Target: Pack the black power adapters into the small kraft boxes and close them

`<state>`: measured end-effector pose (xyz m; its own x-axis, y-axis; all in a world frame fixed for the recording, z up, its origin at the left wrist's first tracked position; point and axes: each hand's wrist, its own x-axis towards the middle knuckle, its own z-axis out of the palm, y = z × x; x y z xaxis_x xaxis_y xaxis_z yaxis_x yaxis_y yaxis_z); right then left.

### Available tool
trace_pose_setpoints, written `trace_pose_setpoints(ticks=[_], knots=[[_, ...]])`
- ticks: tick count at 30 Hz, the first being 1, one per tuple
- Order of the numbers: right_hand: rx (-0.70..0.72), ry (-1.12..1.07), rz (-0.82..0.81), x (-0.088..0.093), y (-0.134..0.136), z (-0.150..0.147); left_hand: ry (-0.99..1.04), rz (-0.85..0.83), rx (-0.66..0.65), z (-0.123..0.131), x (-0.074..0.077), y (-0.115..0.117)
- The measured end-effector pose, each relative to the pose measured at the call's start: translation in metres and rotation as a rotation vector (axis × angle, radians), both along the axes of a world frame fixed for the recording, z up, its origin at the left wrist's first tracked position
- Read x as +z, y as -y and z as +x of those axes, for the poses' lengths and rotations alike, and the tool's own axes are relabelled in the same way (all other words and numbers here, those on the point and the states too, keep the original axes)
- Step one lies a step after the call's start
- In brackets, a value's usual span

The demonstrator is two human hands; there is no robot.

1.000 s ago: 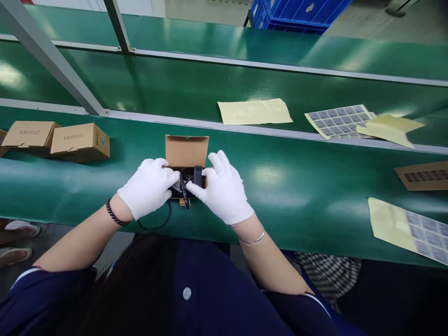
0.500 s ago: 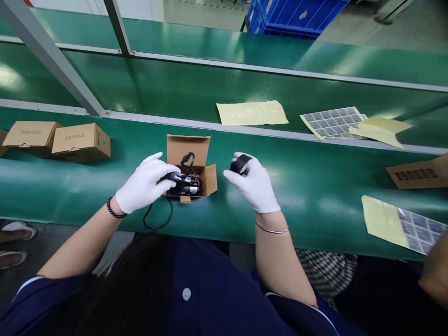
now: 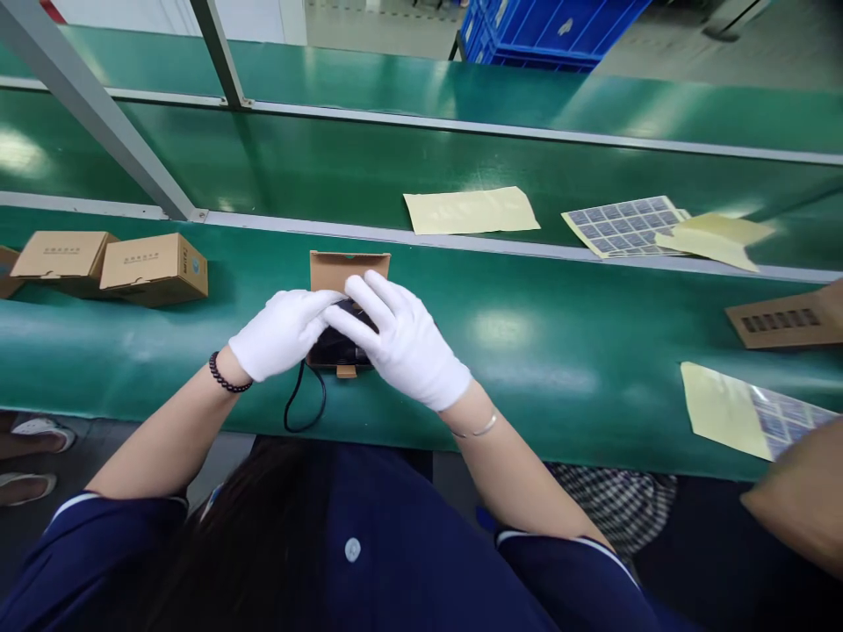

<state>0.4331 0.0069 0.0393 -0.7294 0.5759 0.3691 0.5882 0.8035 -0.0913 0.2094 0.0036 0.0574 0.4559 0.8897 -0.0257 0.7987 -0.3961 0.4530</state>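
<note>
From here I count two gloved hands (image 3: 412, 347), one open box (image 3: 329, 270), one cable loop (image 3: 298, 430), three cartons (image 3: 141, 261) leftward (one only part-seen), two bracelets (image 3: 222, 379).

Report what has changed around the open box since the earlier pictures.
In the last half second, the right hand, seen holding a black piece beside the open box, has moved left over it, close to the left hand; both grips are now hidden. The cable loop has narrowed. The closed boxes stayed put.

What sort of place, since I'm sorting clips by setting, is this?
Probably a factory packing area: a long green work surface, an open cardboard box, and a printed sheet that looks like labels.
</note>
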Motion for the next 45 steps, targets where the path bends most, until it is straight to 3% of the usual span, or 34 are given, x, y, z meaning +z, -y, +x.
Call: trace_pose_setpoints(ticks=[4, 7, 12, 16, 19, 22, 26, 31, 38, 45], knots=[[-0.196, -0.168, -0.197, -0.022, -0.007, -0.011, 0.18, -0.102, 0.015, -0.001, 0.007, -0.004], [-0.318, -0.202, -0.366, -0.019, -0.005, -0.009, 0.236, -0.08, 0.102, 0.005, 0.011, 0.0], [-0.375, 0.03, -0.611, 0.0, -0.002, -0.012, -0.043, -0.072, 0.214, 0.024, 0.013, -0.004], [-0.222, -0.079, -0.536, -0.011, 0.009, -0.019, -0.162, -0.093, 0.281, 0.033, 0.007, -0.015], [-0.261, 0.001, -0.398, -0.024, 0.017, -0.024, -0.08, -0.089, 0.317, 0.036, 0.006, -0.018], [-0.361, 0.138, -0.35, -0.027, 0.015, -0.023, -0.014, -0.117, 0.256, 0.032, 0.007, -0.015], [-0.362, 0.199, -0.409, -0.017, 0.006, -0.017, 0.005, -0.056, 0.111, 0.006, 0.002, -0.009], [-0.376, 0.434, -0.409, -0.005, 0.008, -0.025, -0.086, 0.015, -0.039, -0.024, -0.01, -0.002], [-0.359, 0.497, -0.489, -0.001, -0.003, -0.023, -0.416, 0.16, -0.28, 0.004, -0.004, 0.003], [-0.394, 0.549, -0.46, 0.005, 0.002, -0.032, -0.465, 0.131, -0.38, 0.021, -0.013, -0.004]])
